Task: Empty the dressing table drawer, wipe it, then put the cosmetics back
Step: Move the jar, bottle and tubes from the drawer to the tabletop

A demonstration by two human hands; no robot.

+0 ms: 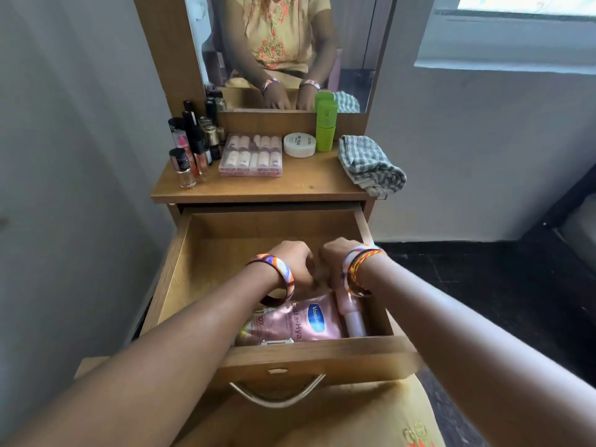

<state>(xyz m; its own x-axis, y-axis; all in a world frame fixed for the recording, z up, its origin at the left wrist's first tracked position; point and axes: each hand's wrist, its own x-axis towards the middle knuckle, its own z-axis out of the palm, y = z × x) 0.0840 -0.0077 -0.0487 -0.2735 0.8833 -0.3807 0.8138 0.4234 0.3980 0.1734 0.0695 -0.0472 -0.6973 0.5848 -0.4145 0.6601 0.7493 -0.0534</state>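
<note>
Both hands, left hand [295, 258] and right hand [335, 253], reach into the open drawer [193, 253] at frame centre; their grip is hidden, so I cannot tell. The pink lotion pouch [296, 321] lies at the drawer front. Lift items singly to the surface [306, 179].

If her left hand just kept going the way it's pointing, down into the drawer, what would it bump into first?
Probably the pink Vaseline pouch, which lies right under the left hand. The curled fingers are hidden, so they may already touch it. Past it would be the drawer floor.
</note>
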